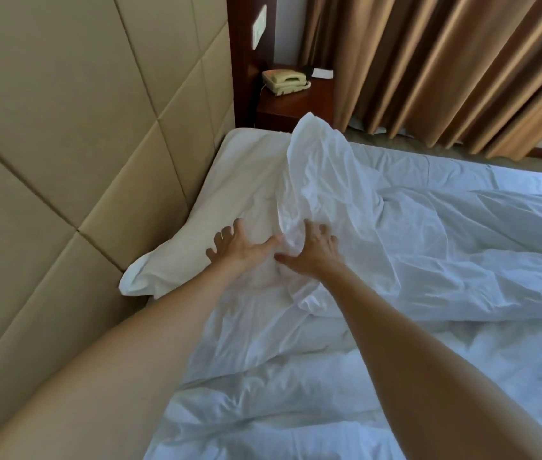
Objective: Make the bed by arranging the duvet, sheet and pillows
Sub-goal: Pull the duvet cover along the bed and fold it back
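Note:
A flat white pillow [229, 200] lies along the padded headboard at the head of the bed. A second, crumpled white pillow [339, 207] leans on it, its far corner sticking up. My left hand [239, 249] rests on the flat pillow with fingers spread. My right hand [313, 252] presses fingers-apart on the lower part of the crumpled pillow. Neither hand grips anything. The rumpled white duvet [462, 260] covers the bed to the right and toward me. The sheet [412, 157] shows at the far edge.
A beige padded headboard [63, 144] fills the left. Beyond the bed stands a dark wooden nightstand [296, 104] with a cream telephone [284, 81]. Brown curtains [445, 68] hang along the far side.

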`<action>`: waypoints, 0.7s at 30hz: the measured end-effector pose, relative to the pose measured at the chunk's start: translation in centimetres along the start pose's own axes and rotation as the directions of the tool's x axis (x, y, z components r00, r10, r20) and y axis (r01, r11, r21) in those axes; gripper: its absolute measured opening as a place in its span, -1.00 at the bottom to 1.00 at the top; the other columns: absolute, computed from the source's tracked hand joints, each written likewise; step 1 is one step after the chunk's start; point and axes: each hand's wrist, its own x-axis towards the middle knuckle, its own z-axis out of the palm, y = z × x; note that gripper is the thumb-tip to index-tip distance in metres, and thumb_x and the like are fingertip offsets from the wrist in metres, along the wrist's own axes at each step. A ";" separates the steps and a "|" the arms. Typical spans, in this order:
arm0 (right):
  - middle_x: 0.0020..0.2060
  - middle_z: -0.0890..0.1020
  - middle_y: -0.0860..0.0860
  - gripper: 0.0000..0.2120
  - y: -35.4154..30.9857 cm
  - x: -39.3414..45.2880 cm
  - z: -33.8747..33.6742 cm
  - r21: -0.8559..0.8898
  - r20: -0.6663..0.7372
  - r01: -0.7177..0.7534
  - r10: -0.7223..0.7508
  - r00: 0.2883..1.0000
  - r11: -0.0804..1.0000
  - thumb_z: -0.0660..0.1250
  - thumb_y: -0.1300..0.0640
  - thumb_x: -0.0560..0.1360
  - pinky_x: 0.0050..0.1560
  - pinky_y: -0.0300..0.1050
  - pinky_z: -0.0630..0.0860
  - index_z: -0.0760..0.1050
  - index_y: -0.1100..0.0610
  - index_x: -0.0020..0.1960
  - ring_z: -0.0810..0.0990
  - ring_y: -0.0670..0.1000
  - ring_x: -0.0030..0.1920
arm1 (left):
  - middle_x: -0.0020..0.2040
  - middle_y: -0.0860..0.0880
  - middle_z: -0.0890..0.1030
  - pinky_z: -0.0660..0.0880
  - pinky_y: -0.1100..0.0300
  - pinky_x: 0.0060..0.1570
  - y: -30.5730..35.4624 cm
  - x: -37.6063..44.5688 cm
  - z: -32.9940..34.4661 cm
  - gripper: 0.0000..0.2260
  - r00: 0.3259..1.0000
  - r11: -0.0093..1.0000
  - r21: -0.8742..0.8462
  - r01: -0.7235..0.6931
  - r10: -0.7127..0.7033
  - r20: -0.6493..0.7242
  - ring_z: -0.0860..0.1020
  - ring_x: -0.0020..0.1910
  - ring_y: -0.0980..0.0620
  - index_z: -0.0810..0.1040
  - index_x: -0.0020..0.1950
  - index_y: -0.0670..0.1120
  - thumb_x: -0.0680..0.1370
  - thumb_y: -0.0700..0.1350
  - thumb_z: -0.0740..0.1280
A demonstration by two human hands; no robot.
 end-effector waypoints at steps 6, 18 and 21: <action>0.58 -0.01 0.00 0.22 2.1 4.9 3.9 0.193 0.049 0.094 -0.106 0.993 0.977 0.50 -0.33 0.27 0.50 0.10 0.13 -0.31 -0.14 0.57 0.01 0.09 0.57 | 0.59 -0.15 0.07 0.09 -0.23 0.48 1.7 7.8 2.3 0.32 0.976 0.941 -0.261 0.217 -0.206 0.069 0.10 0.55 -0.22 -0.12 0.60 0.00 0.03 0.67 0.19; 0.41 0.38 0.09 0.00 -3.4 1.9 0.6 0.438 -0.129 0.269 -0.236 0.963 0.858 0.55 0.00 0.37 0.41 -0.03 0.33 -0.01 -0.03 0.61 0.33 0.06 0.43 | 0.17 -0.18 0.64 0.54 0.02 0.16 7.1 5.8 -0.5 -0.51 0.966 0.879 -0.461 -0.123 -0.001 -0.259 0.60 0.15 -0.18 0.57 0.24 -0.15 0.46 0.16 0.41; 0.41 0.43 0.12 -0.06 -9.6 1.7 -1.2 0.364 -0.257 0.424 -0.348 0.902 0.829 0.52 0.08 0.38 0.40 0.05 0.35 0.07 0.07 0.60 0.36 0.11 0.42 | 0.18 -0.14 0.64 0.54 0.06 0.15 6.7 4.7 -7.4 -0.50 0.887 0.813 -0.532 -0.239 -0.039 -0.460 0.60 0.17 -0.11 0.59 0.23 -0.16 0.43 0.14 0.42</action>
